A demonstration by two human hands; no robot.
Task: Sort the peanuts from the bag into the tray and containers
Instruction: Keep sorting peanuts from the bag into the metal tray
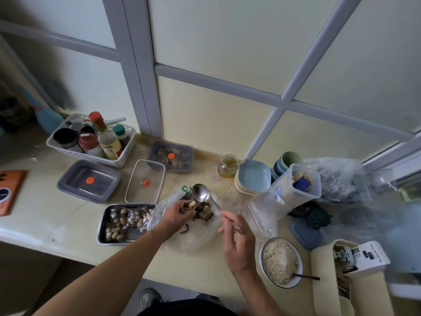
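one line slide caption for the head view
Left hand reaches into the peanut bag, right hand holds a spoon, metal tray alongside.

Condiment basket (95, 158), jar (227, 166), rice bowl (280, 285)

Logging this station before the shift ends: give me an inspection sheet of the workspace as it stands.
Surface: pale counter, crowded.
Job's things: open bag of peanuts and dark scraps; metal tray part-filled with peanuts; grey container with orange sticker; second container showing food inside.
Clutter: bottle basket, jar, stacked dishes, bowl of grains.
Grips: left hand pinches a peanut in the bag; right hand pinches the spoon.
Cables: nothing seen.
Surroundings: framed frosted panels behind.
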